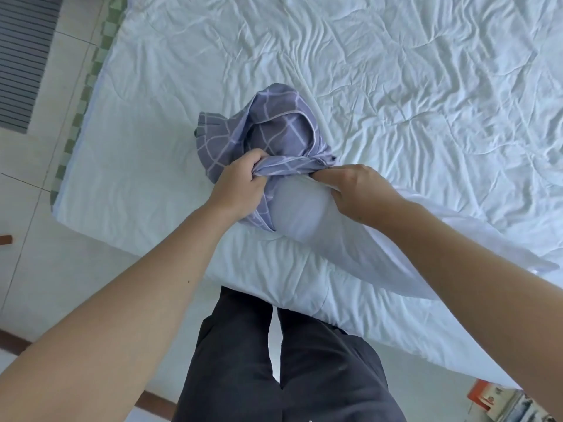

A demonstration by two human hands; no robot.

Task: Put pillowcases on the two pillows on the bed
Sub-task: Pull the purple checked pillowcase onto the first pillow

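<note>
Left hand (240,178) grips bunched rim of purple grid pillowcase (259,132), fingers curled tight. Right hand (353,190) clamps white pillow (304,214) end, fingers curled around it. Pillow end sits between both hands at pillowcase mouth; rest trails under right arm on bed (396,86).

A home bedroom: a bed (396,86) under rumpled white bedding (tiled floor (36,184) beside it).

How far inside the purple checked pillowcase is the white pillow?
Barely in: only the pillow's end sits in the bunched pillowcase opening; the rest lies bare.
</note>
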